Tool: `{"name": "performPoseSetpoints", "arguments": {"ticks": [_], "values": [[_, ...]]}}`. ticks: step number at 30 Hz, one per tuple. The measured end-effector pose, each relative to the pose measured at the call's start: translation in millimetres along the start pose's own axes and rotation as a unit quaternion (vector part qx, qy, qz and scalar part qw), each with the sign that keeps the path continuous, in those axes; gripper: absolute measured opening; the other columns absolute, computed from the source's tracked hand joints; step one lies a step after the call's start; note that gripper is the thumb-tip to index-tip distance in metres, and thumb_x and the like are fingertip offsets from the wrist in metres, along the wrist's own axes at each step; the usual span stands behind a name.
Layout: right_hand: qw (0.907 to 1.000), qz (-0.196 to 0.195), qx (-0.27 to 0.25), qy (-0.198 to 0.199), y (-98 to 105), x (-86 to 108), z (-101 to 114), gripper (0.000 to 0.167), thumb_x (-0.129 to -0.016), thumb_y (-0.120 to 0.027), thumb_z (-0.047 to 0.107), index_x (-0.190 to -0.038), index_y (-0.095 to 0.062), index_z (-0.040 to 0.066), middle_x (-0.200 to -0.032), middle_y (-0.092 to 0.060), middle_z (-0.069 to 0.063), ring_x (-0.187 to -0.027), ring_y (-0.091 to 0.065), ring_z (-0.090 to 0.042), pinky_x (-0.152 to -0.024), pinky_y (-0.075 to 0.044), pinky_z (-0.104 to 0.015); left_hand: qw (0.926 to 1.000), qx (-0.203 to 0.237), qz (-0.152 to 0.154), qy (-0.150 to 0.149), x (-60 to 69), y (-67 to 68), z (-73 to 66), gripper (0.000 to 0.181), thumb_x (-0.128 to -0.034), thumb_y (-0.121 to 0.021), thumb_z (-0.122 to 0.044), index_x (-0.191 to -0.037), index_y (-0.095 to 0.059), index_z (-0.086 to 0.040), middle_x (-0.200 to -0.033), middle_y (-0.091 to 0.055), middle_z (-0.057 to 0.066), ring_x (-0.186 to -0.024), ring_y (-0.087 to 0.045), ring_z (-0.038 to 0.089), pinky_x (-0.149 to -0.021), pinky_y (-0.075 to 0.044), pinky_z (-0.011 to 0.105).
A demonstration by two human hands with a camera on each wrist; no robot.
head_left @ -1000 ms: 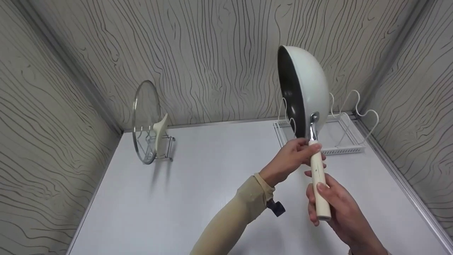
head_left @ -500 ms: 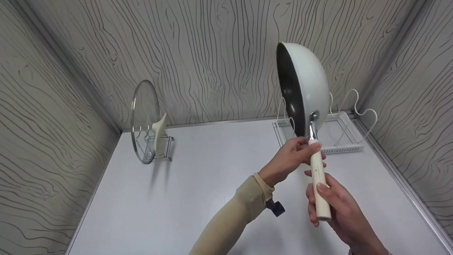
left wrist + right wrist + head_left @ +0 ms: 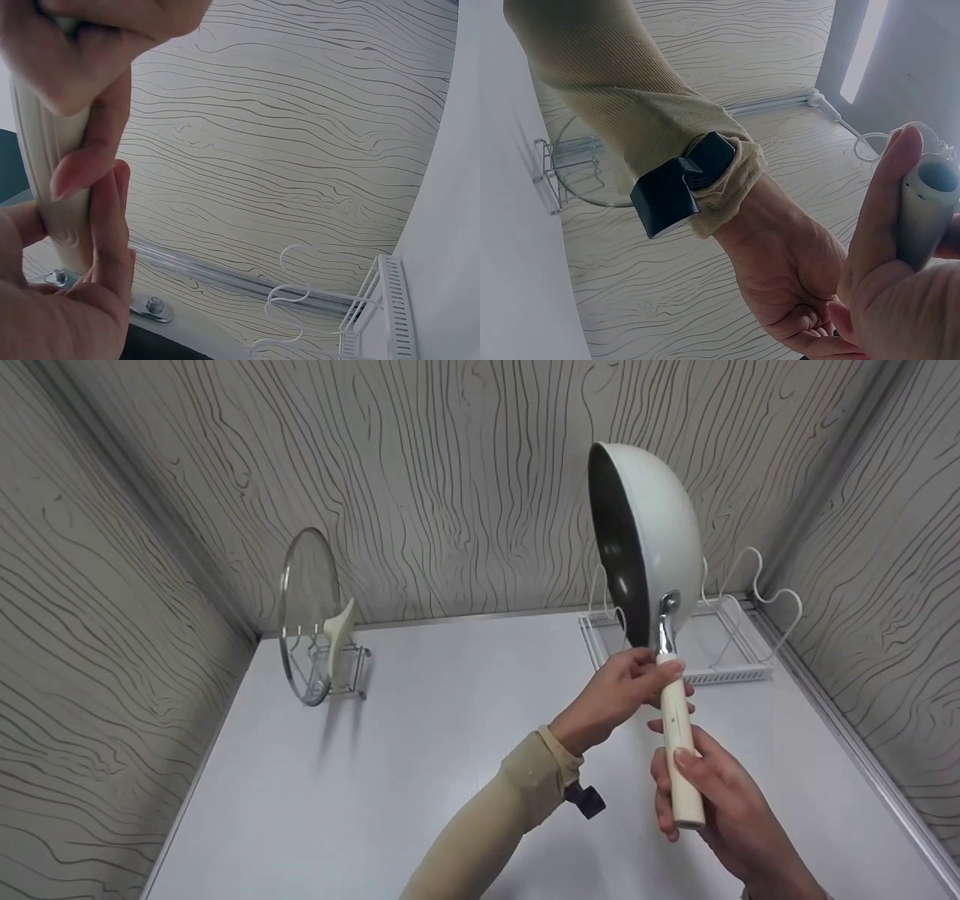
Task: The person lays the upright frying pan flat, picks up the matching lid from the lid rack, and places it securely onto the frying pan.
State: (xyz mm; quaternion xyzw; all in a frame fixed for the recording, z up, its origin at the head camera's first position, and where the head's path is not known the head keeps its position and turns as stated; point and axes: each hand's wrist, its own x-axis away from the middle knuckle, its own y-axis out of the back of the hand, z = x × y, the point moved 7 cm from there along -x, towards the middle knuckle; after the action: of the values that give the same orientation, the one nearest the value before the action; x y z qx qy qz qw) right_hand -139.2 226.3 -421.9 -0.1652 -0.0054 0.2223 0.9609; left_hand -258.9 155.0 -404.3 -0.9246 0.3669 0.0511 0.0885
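Note:
A deep frying pan (image 3: 671, 525), white outside and dark inside, is held up on its side at the right of the head view, its cooking face turned left. My left hand (image 3: 619, 690) grips the cream handle (image 3: 679, 727) just below the metal joint, thumb across it. Lower down, my right hand (image 3: 724, 799) holds the same handle, thumb along its front. The left wrist view has both hands around the handle (image 3: 52, 142). The hollow handle end (image 3: 924, 217) sticks out of my right hand (image 3: 900, 315) in the right wrist view.
Behind the pan, a white wire rack (image 3: 727, 678) with curved dividers stands at the table's back right. A glass lid (image 3: 300, 585) with a cream knob stands on edge in a small metal rack (image 3: 361, 675) at back left. Wood-patterned panels (image 3: 450, 495) enclose the white table (image 3: 337, 810).
The pan's top edge has risen slightly in the head view. Both hands keep the same hold on the handle, and the lid and racks stay put.

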Motion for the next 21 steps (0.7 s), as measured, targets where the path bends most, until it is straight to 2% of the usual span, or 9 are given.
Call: {"name": "performPoseSetpoints", "arguments": {"ticks": [6, 8, 13, 21], "values": [[1.0000, -0.001, 0.003, -0.004, -0.8, 1.6, 0.1, 0.045, -0.115, -0.024, 0.018, -0.155, -0.010, 0.002, -0.098, -0.059, 0.000, -0.071, -0.068, -0.016, -0.061, -0.060, -0.030, 1.0000, 0.004, -0.006, 0.001, 0.5, -1.6, -0.4, 0.023, -0.1064, -0.059, -0.026, -0.118, -0.061, -0.007, -0.105, -0.075, 0.022, -0.082, -0.074, 0.010, -0.080, -0.056, 0.023], [1.0000, -0.002, 0.006, -0.007, -1.4, 1.9, 0.1, 0.046, -0.115, -0.024, 0.018, -0.155, -0.008, 0.002, -0.098, -0.059, 0.000, -0.071, -0.068, -0.016, -0.061, -0.060, -0.030, 1.0000, 0.008, -0.006, 0.001, 0.9, -1.9, -0.9, 0.022, -0.1065, -0.059, -0.025, -0.118, -0.061, -0.007, -0.102, -0.076, 0.019, -0.081, -0.074, 0.010, -0.079, -0.056, 0.022], [0.9999, -0.004, 0.008, -0.006, -3.0, 2.4, 1.5, 0.047, -0.116, -0.025, 0.018, -0.155, -0.007, 0.001, -0.098, -0.059, 0.000, -0.071, -0.068, -0.016, -0.061, -0.060, -0.030, 0.9999, 0.009, -0.004, -0.002, 1.8, -2.7, -4.2, 0.022, -0.1067, -0.058, -0.025, -0.120, -0.060, -0.006, -0.094, -0.075, 0.002, -0.082, -0.074, 0.009, -0.077, -0.055, 0.021], [0.9997, -0.009, 0.009, -0.023, -4.7, 4.5, 2.3, 0.049, -0.116, -0.026, 0.019, -0.156, -0.003, 0.003, -0.097, -0.058, 0.000, -0.071, -0.069, -0.017, -0.061, -0.061, -0.031, 1.0000, 0.006, -0.004, -0.005, 5.3, -3.9, -8.0, 0.026, -0.1068, -0.058, -0.025, -0.123, -0.059, -0.005, -0.097, -0.076, 0.004, -0.084, -0.074, 0.009, -0.080, -0.056, 0.022]]}}
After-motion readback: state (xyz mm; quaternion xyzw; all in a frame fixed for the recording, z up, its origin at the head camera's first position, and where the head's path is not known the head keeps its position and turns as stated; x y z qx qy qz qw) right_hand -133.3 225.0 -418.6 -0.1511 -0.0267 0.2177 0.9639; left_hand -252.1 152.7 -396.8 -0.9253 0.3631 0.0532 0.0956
